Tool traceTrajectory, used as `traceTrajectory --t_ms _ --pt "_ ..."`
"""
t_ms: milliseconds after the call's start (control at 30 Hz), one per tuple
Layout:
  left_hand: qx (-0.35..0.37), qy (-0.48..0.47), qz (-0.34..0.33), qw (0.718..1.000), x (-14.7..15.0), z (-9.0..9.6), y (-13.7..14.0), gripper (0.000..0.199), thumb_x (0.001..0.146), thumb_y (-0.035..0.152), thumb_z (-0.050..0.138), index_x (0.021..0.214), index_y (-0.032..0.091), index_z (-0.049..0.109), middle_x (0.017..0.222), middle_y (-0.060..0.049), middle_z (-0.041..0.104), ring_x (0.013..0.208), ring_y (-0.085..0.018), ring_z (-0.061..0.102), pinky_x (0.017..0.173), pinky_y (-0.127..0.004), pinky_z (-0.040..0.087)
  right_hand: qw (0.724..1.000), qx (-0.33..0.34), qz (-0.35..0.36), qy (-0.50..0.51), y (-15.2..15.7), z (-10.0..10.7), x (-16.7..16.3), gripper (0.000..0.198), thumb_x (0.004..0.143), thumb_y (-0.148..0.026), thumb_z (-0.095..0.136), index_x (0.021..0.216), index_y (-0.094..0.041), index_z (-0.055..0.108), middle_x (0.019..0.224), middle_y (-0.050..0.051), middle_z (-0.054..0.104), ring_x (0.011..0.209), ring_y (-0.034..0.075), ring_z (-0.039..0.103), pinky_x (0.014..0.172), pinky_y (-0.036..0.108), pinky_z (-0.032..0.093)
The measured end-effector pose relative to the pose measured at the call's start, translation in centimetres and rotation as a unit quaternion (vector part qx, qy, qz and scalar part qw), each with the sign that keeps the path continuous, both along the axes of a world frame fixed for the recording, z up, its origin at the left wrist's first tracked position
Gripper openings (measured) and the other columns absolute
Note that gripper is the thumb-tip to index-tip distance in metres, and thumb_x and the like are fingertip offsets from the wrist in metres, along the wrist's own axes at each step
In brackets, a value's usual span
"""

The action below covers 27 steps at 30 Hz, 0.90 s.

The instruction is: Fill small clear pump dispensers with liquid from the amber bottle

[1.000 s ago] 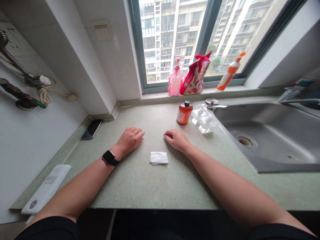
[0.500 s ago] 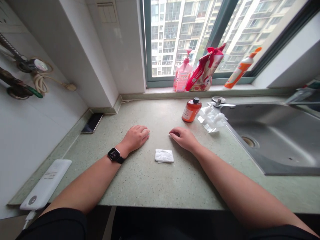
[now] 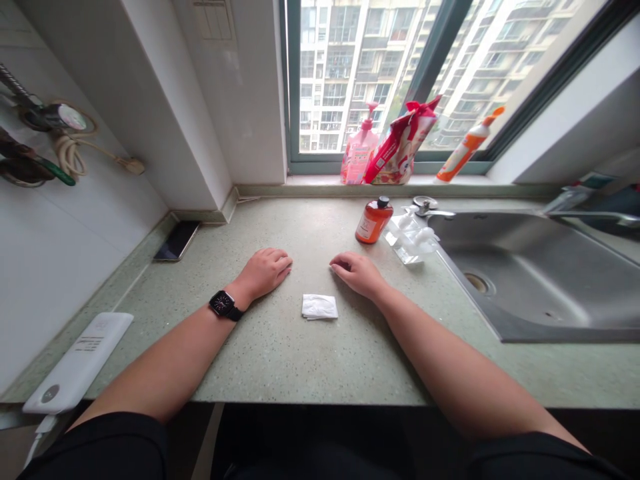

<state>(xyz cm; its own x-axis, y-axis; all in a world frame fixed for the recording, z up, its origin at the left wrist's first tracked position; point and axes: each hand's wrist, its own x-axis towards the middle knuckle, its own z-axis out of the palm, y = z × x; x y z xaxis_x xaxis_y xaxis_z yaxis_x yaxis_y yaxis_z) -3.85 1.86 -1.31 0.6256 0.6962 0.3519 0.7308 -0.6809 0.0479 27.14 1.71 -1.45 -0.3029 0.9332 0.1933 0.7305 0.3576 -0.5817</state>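
Both forearms angle forward and inward, hands apart, roughly level with each other. Left forearm bare, slanting up from lower left; left wrist nearly in line with it. Left hand: back up, fingers lightly bent and close together, tips toward the right hand; thumb hard to make out. Right forearm bare, slanting in from lower right, right wrist fairly straight. Right hand turned partly on its side, fingers loosely curled, dark hollow between thumb and fingers. Both hands relaxed-looking. Elbows only partly visible near dark sleeves.
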Motion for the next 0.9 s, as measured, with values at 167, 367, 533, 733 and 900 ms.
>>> traceTrajectory --t_ms 167,367,533,733,900 --pt "-0.006 0.013 0.004 1.000 0.1 0.2 0.0 0.024 0.109 0.028 0.056 0.115 0.021 0.077 0.121 -0.013 0.077 0.108 -0.030 0.070 0.097 -0.047 0.053 1.000 0.001 -0.003 0.005 0.1 -0.1 0.0 0.016 0.098 -0.025 0.066 0.095 -0.022 0.081 0.097 0.006 0.081 0.086 0.019 0.070 0.080 0.032 0.052" --pt "-0.005 0.020 0.008 1.000 0.1 0.4 -0.2 0.023 0.109 0.028 0.056 0.115 0.022 0.077 0.121 -0.011 0.078 0.108 -0.028 0.070 0.098 -0.046 0.052 0.999 0.020 -0.014 0.032 0.1 -0.2 -0.4 0.014 0.095 -0.024 0.068 0.089 -0.023 0.080 0.092 0.005 0.081 0.084 0.020 0.071 0.079 0.033 0.052" --pt "0.005 0.020 0.005 1.000 0.1 0.2 -0.1 0.024 0.109 0.027 0.055 0.114 0.020 0.077 0.120 -0.011 0.078 0.106 -0.028 0.070 0.098 -0.045 0.052 0.993 0.059 -0.067 0.079 0.3 0.7 -0.6 0.022 0.099 -0.036 0.062 0.088 -0.026 0.077 0.087 0.005 0.082 0.078 0.022 0.072 0.078 0.035 0.055" --pt "0.011 0.000 -0.001 1.000 0.1 0.1 -0.1 0.024 0.109 0.025 0.054 0.110 0.020 0.078 0.115 -0.011 0.079 0.101 -0.026 0.070 0.096 -0.043 0.052 0.976 0.136 -0.122 0.120 2.0 5.4 0.7 0.046 0.108 -0.054 0.044 0.082 -0.025 0.068 0.083 0.007 0.075 0.084 0.024 0.072 0.083 0.038 0.056" --pt "0.016 0.001 0.002 1.000 0.1 0.2 -0.1 0.025 0.109 0.024 0.053 0.109 0.020 0.078 0.115 -0.012 0.078 0.100 -0.025 0.070 0.096 -0.042 0.052 0.912 0.333 -0.222 0.091 5.4 11.0 3.7 0.021 0.102 -0.037 0.052 0.109 -0.023 0.067 0.114 0.012 0.070 0.114 0.028 0.067 0.101 0.045 0.057"
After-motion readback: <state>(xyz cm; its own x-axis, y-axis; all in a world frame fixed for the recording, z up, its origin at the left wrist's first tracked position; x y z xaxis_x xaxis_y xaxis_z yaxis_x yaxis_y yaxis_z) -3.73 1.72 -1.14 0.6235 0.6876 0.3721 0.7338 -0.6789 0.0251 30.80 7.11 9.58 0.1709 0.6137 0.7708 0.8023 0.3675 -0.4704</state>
